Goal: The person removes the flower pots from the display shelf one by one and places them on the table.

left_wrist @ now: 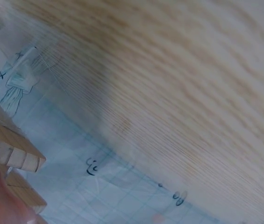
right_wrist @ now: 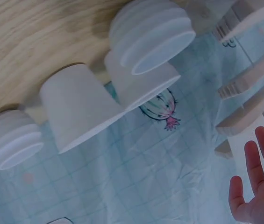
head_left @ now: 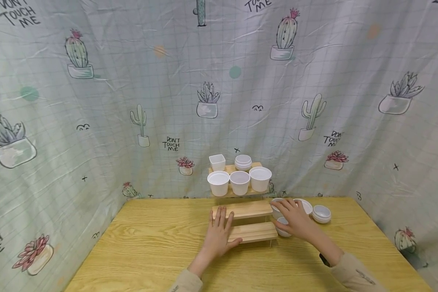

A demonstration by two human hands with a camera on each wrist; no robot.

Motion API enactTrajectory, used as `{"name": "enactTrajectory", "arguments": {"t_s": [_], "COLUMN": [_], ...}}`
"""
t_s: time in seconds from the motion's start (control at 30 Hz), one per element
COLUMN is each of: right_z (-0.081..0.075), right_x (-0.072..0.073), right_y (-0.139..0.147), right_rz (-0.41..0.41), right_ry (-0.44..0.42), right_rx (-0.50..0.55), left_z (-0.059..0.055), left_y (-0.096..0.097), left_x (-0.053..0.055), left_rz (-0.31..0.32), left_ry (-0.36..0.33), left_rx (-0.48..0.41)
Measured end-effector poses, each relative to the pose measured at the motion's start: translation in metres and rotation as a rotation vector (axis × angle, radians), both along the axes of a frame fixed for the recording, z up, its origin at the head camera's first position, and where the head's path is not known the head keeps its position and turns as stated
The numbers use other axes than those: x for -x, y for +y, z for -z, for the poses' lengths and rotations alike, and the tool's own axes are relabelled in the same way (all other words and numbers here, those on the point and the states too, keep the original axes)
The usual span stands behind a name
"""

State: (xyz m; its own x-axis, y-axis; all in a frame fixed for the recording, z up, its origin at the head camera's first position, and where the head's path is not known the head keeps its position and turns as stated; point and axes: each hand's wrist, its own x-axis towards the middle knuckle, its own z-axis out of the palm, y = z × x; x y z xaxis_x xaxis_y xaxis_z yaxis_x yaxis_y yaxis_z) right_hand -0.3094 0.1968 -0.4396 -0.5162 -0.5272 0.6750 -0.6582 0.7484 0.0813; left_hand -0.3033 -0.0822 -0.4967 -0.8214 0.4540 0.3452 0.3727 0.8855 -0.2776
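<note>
Left hand point(head_left: 217, 236), grip loose, is over the tan wooden step shelf's point(head_left: 250, 209) left edge; right hand point(head_left: 295, 219), loose, near its right edge.

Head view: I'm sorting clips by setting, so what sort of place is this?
Probably a staged tabletop booth: cactus-print sheeting hangs behind and beside a wood-grain table, which bears a tiered wooden stand.

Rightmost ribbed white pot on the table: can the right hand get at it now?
Probably yes: the right hand holds nothing, and the outer side of the rightmost ribbed white pot shows no obstacle. The neighbouring smooth tapered pot may crowd an approach from the left.
</note>
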Motion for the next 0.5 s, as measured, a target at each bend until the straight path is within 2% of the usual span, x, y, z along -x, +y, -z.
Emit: {"name": "enactTrajectory", "arguments": {"t_s": [0.5], "right_z": [-0.034], "right_x": [0.014], "right_y": [-0.031], "right_rz": [-0.013], "right_ry": [0.077], "right_rx": [0.078], "left_z": [-0.001], "left_y": [-0.001], "left_x": [-0.001], "left_rz": [-0.010], "left_ry": [-0.004], "left_rx": [0.011]}}
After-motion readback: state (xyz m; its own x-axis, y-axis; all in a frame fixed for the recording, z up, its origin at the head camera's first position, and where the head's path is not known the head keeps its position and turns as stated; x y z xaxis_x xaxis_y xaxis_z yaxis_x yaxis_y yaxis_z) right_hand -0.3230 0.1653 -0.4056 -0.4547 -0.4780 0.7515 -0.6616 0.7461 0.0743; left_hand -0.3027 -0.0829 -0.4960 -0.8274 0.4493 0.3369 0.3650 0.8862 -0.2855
